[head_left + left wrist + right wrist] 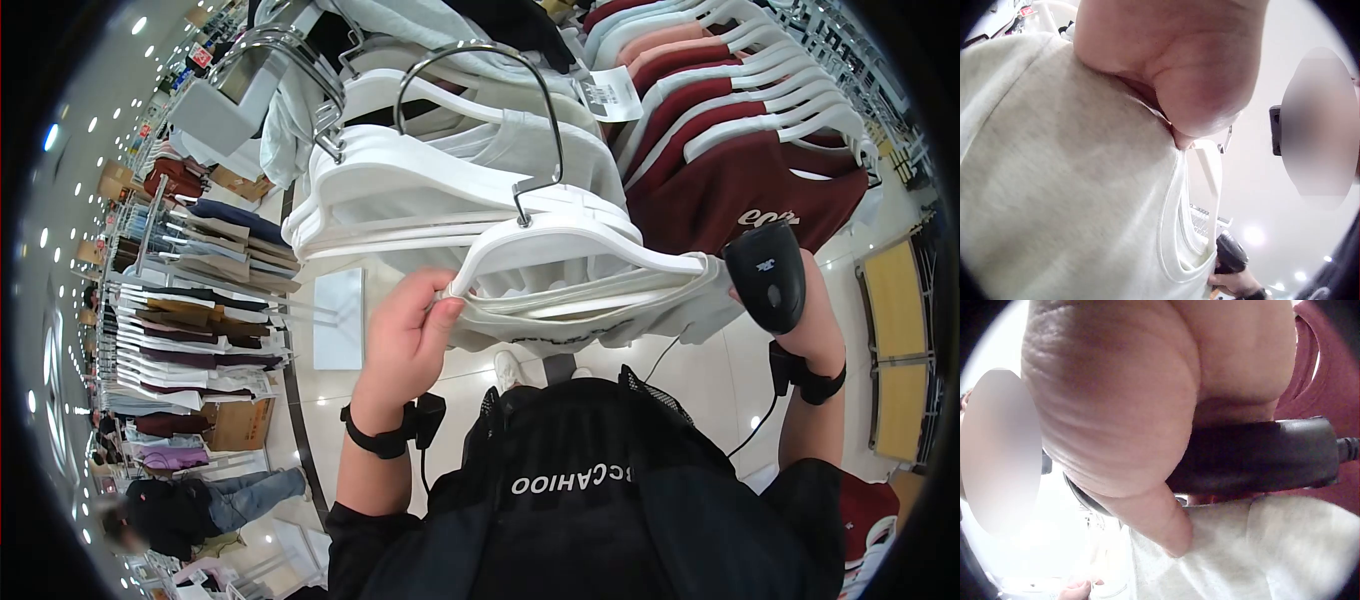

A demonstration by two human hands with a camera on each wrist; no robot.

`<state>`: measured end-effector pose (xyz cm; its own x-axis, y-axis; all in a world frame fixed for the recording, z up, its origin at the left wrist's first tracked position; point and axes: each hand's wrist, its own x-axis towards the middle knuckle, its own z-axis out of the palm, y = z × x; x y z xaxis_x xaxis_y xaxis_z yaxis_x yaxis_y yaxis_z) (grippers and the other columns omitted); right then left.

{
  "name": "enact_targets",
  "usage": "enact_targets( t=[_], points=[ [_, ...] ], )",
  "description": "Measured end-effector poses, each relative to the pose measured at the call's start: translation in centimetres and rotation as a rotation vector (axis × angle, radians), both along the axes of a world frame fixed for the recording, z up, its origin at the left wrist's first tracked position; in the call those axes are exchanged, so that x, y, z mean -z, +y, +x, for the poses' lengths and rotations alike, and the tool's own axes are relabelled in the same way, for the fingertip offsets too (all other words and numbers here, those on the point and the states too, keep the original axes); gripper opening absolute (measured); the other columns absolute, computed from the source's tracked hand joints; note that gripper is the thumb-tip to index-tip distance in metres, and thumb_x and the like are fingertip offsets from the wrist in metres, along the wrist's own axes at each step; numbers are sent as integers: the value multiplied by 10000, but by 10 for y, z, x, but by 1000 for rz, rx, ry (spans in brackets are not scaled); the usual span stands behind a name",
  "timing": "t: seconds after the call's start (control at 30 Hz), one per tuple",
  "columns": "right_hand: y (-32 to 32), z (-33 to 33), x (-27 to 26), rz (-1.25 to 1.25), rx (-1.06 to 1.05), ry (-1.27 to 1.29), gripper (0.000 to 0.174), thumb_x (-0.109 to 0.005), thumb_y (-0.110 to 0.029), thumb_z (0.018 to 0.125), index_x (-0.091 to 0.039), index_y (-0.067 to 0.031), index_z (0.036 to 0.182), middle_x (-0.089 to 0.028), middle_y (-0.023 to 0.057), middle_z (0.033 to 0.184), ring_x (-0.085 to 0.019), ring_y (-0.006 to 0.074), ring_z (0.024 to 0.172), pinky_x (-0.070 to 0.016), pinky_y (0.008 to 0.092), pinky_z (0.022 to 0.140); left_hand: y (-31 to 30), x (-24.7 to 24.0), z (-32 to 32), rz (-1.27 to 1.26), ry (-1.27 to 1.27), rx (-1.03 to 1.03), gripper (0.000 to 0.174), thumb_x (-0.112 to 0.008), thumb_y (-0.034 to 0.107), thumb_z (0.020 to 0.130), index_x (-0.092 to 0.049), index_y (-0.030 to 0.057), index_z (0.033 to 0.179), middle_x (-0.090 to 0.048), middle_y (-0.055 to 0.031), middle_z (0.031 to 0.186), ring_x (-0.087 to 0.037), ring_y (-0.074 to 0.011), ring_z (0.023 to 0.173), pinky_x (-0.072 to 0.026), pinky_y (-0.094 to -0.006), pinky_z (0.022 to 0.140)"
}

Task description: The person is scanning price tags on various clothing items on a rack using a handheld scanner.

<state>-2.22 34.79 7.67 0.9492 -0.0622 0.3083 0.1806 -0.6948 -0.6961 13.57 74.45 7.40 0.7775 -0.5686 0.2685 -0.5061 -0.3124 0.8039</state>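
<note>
A pale grey-cream sweatshirt (700, 312) hangs on a white hanger (575, 237) in front of me, with dark lettering on its front. Its hanger hook is large and chrome. My left hand (405, 325) pinches the shirt at the left end of the hanger, thumb in front; in the left wrist view the cloth (1066, 187) spreads below that hand. A black handheld barcode scanner (765, 275) is gripped in my right hand (822, 315), at the shirt's right shoulder. In the right wrist view my thumb lies over the cloth beside the scanner's handle (1260, 453).
Several white hangers (420, 180) with light garments hang behind the shirt. Dark red sweatshirts (750, 195) fill the rail at right, near a white tag (610, 95). Clothes racks (190, 335) and a person (200, 510) are at left. A yellow-panelled bench (900, 340) stands at right.
</note>
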Motion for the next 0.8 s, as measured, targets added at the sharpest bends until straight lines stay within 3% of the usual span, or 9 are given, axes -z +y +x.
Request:
enact_targets(
  t=[0.07, 0.13, 0.27, 0.37, 0.47, 0.5, 0.57, 0.63, 0.8],
  points=[
    [-2, 6, -5, -38, -50, 107, 480, -830, -24, 740, -610, -3, 1166, -685, 106, 1119, -652, 186, 971, -500, 311, 842, -1, 1, 2, 19, 14, 1, 144, -553, 121, 995, -636, 3, 997, -633, -43, 895, -528, -117, 792, -425, -253, 730],
    [17, 11, -13, 199, -42, 16, 393, -750, -23, 694, -650, 7, 1074, -694, 125, 946, -665, 256, 825, -509, 328, 785, -5, 2, 5, 22, -82, 41, 108, -624, 107, 950, -666, 28, 1010, -624, -101, 818, -576, -218, 709, -458, -303, 649],
    [27, 20, -16, 99, -225, 61, 428, -750, -60, 648, -667, -16, 1066, -691, 131, 927, -674, 291, 823, -517, 336, 780, -12, 0, 2, 59, -111, 47, 107, -649, 108, 925, -670, 34, 999, -621, -104, 806, -580, -229, 705, -459, -321, 626],
    [28, 18, -6, 119, -222, 46, 423, -748, -65, 647, -673, -26, 1062, -684, 129, 919, -666, 297, 815, -512, 340, 764, -13, -2, 2, 79, -161, 48, 102, -656, 96, 912, -678, 44, 997, -625, -100, 799, -591, -238, 701, -466, -325, 603],
    [21, 7, 3, 30, -202, -29, 421, -740, -67, 638, -681, -38, 1054, -678, 124, 909, -654, 309, 800, -505, 349, 745, -11, -4, 9, -25, -310, 106, 331, -740, 226, 863, -646, 27, 1110, -634, -129, 968, -595, -309, 926, -472, -401, 874],
    [18, 3, 5, 14, -158, -21, 421, -735, -66, 633, -682, -38, 1049, -676, 125, 910, -649, 315, 799, -502, 351, 741, -2, 2, 20, -40, -485, 18, 493, -786, 254, 812, -589, 15, 1196, -605, -123, 1115, -558, -315, 1056, -415, -437, 972],
    [10, -7, 10, -12, -88, 3, 413, -720, -60, 621, -685, -36, 1032, -675, 128, 916, -645, 332, 813, -501, 357, 744, 12, 13, 47, -305, -822, -334, 545, -796, 205, 802, -549, 21, 1252, -572, -97, 1205, -547, -289, 1093, -418, -440, 962],
    [4, -19, 8, 6, -39, 45, 402, -715, -50, 627, -687, -36, 1028, -676, 128, 917, -647, 330, 821, -501, 357, 746, 20, 2, 65, -205, -857, -655, 591, -805, 172, 797, -519, 33, 1294, -534, -92, 1270, -542, -255, 1112, -428, -411, 953],
    [-8, -40, 16, 61, 127, 146, 372, -663, 34, 664, -685, -23, 1031, -681, 133, 927, -648, 304, 847, -499, 340, 779, 11, -10, 94, -198, -562, -570, 456, -778, 118, 824, -576, 28, 1223, -605, -111, 1159, -573, -223, 1050, -453, -332, 910]
  ],
)
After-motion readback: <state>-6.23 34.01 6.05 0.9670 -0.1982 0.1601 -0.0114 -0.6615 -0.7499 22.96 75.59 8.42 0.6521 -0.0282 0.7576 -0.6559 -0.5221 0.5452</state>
